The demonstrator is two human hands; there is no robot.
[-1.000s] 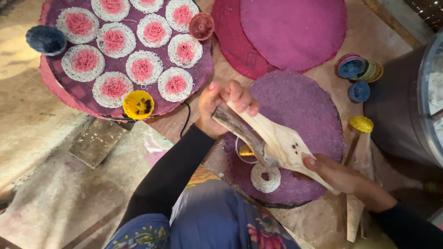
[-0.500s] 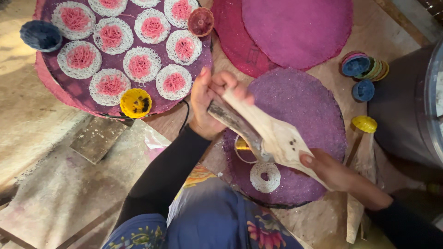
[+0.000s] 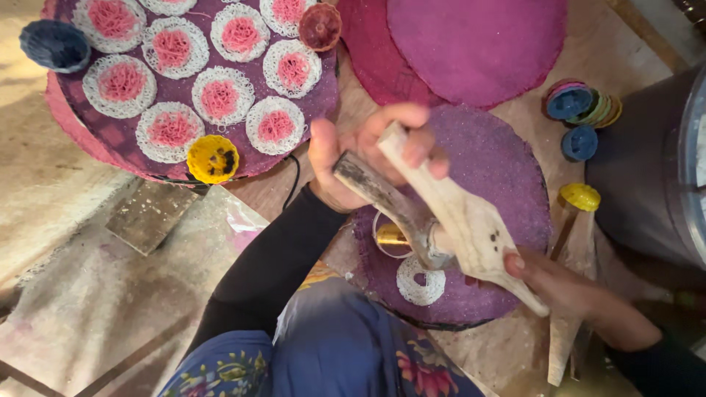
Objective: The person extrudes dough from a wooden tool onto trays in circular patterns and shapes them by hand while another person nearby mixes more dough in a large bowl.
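My left hand (image 3: 368,154) grips the upper ends of a wooden press (image 3: 448,213), a two-armed lever tool with a metal cylinder at its middle. My right hand (image 3: 566,290) holds the press's lower, pointed end. Under the cylinder, a white noodle ring (image 3: 421,281) lies on a round purple mat (image 3: 507,169). A small metal ring (image 3: 390,235) sits beside it on the mat, partly hidden by the press.
A large purple mat (image 3: 110,136) at upper left carries several white-and-pink noodle discs, plus small yellow (image 3: 212,158), blue (image 3: 55,44) and red (image 3: 320,26) baskets. Pink mats (image 3: 478,44) lie at top. Stacked coloured baskets (image 3: 581,103) and a dark pot (image 3: 647,169) stand right.
My left hand has closed over both upper arms of the press, squeezing them together. The view has shifted slightly nearer; the right hand stays at the lower end.
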